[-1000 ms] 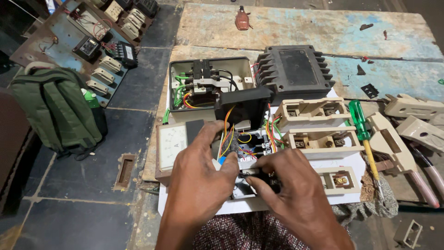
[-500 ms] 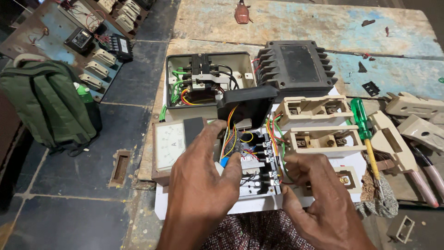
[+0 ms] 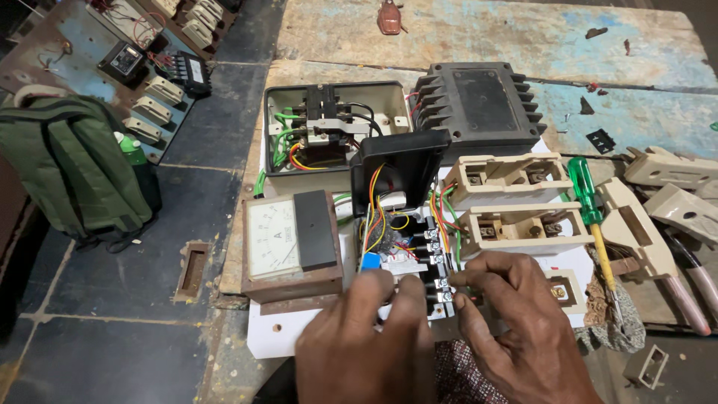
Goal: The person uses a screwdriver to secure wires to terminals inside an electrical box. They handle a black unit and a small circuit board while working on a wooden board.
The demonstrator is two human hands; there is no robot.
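Observation:
My left hand [image 3: 368,343] rests on the near side of a small open electrical unit [image 3: 404,251] with coloured wires and a raised black lid [image 3: 400,166]. Its fingers press on the white part by a blue component. My right hand [image 3: 516,329] is at the unit's right edge, thumb and forefinger pinching at the row of black screw terminals [image 3: 437,265]. Whether it holds a small tool there is unclear. The unit sits on a white board [image 3: 288,333].
A brown analogue meter [image 3: 288,243] lies left of the unit. Behind stand an open beige contactor box [image 3: 329,135] and a black finned cover [image 3: 479,101]. Beige fuse holders [image 3: 516,202], a green screwdriver [image 3: 591,209] and pliers lie right. A green backpack [image 3: 71,168] sits on the floor.
My hands have drawn back toward me, uncovering the wiring. My right hand moved from the unit's near front to its right-hand terminals. The view shifted slightly.

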